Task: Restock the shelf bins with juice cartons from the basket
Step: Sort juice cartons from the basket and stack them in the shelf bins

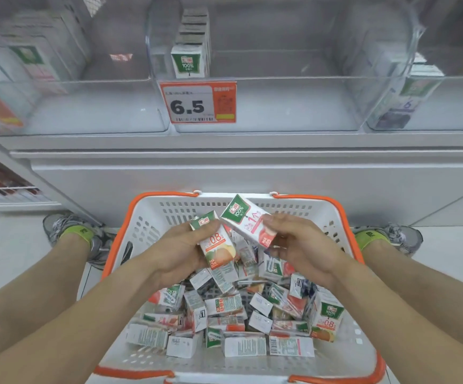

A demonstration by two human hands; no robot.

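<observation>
Juice cartons lay heaped in a white basket with orange rim and handles, standing on the floor before the shelf unit. From my remote station I saw both hands raised over the heap, each holding one carton. My view showed the left hand curled round an orange-printed carton, upright and slightly tilted, its green top toward the shelf. The right hand pinched a pink-printed carton between thumb and fingers, the carton slanted with its green top up and to the left. The two held cartons stood just beside one another, and I could not tell whether they touched.

Above, three clear shelf bins sat side by side on the white shelf. The middle bin held a single row of green-topped cartons at its left side, behind an orange price tag reading 6.5. The left bin held cartons at its left, blurred; the right bin held what appeared to be purple-printed cartons, though the image was soft there. Grey shoes with green-yellow socks flanked the basket on both sides.
</observation>
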